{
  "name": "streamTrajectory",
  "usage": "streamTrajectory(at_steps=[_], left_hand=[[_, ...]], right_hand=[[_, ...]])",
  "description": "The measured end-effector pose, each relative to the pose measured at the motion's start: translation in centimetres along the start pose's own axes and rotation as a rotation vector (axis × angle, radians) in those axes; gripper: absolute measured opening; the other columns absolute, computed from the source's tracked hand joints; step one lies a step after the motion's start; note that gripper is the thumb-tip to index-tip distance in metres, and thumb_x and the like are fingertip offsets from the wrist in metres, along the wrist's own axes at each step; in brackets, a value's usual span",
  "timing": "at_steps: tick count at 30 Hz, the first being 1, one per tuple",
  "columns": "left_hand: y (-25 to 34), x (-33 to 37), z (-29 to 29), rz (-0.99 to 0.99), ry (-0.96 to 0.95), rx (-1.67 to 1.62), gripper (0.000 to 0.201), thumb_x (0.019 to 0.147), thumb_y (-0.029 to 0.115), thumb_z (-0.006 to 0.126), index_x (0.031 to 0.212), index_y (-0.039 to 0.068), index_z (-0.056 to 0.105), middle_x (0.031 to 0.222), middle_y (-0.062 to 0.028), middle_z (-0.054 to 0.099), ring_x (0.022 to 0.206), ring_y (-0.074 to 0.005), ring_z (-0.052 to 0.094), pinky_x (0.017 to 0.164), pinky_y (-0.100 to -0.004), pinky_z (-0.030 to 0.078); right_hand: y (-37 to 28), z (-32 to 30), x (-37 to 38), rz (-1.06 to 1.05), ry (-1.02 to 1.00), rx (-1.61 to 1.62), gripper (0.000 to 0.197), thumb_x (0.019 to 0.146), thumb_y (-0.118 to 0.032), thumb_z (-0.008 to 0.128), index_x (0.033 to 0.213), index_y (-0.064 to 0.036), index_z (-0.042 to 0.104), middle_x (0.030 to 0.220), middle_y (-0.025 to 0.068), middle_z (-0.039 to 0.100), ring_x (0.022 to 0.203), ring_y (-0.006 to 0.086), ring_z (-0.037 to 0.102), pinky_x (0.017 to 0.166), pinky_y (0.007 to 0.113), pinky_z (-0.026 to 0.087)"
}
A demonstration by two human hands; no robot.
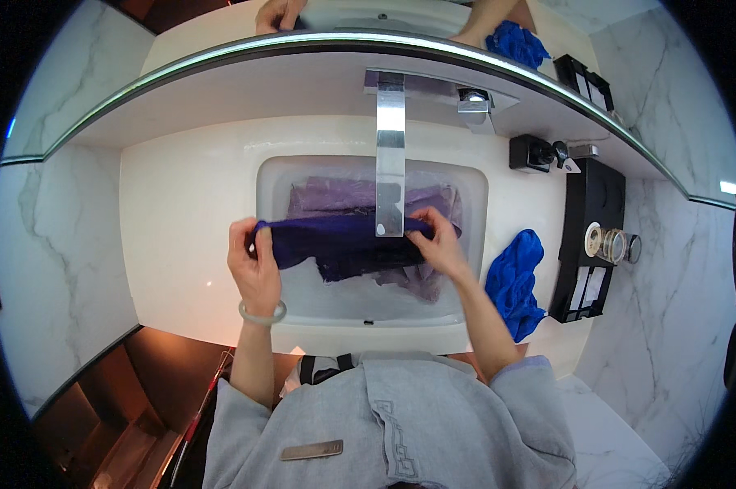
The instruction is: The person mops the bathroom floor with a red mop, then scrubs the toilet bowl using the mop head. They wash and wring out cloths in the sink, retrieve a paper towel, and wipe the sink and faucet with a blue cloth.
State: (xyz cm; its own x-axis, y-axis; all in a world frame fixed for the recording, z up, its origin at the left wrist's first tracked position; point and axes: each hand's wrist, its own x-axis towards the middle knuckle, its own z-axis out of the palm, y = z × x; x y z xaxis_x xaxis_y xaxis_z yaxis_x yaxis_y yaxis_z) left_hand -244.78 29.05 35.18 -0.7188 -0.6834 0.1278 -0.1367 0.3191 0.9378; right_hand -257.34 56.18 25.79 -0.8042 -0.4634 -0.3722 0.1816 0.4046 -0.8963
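Our bare left hand (255, 265) and bare right hand (439, 242) both grip fabric, thumbs pressed against fingers. Below them sits the white, round-cornered rectangular basin (302, 301); working above it should catch any drips. The wide, limp, dark purple cloth (335, 244) spans it between our hands, its lower edge hanging unevenly; paler purple fabric (327, 194) lies beneath, and we cannot tell whether they are one piece. We would do well to match both grips in height and tension. The flat, shiny metal spout (391, 138) reaches over the cloth, so we should avoid snagging there. The pale, smooth ring bracelet (263, 313) deserves clearance too.
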Motion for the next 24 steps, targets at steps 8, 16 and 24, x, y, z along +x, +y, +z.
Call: streamTrajectory(at_steps=[8,16,24], left_hand=[[-6.2,4.1,2.8,0.081,-0.090,0.428,0.018,0.086,0.012,0.064,0.099,0.001,0.057,0.087,-0.0123,0.059,0.075,-0.0272,0.057,0.070,-0.0345,0.048],[-8.6,-2.4,8.8,0.227,-0.691,0.797,0.083,0.070,0.034,0.078,0.143,0.030,0.038,0.150,-0.0083,0.028,0.138,-0.0370,0.023,0.106,-0.0652,0.018],[-10.7,0.0,6.9,0.104,-0.704,0.846,0.108,0.061,0.009,0.083,0.149,0.028,0.022,0.153,-0.0063,0.023,0.141,-0.0323,0.021,0.110,-0.0623,0.010]], right_hand=[[-2.9,-0.1,3.1,-0.357,0.228,-0.695,0.033,0.075,-0.010,0.072,0.104,-0.0035,0.059,0.100,0.0157,0.060,0.095,0.0353,0.056,0.081,0.042,0.045],[2.9,6.5,-2.9,-0.401,-0.025,-0.918,0.039,0.074,-0.003,0.065,0.111,-0.0062,0.055,0.119,0.0120,0.052,0.105,0.0298,0.050,0.086,0.045,0.039],[-1.8,1.6,-1.2,-0.018,-0.126,-0.987,0.033,0.074,-0.009,0.066,0.105,-0.0005,0.057,0.101,0.0170,0.060,0.099,0.0311,0.058,0.086,0.042,0.042]])
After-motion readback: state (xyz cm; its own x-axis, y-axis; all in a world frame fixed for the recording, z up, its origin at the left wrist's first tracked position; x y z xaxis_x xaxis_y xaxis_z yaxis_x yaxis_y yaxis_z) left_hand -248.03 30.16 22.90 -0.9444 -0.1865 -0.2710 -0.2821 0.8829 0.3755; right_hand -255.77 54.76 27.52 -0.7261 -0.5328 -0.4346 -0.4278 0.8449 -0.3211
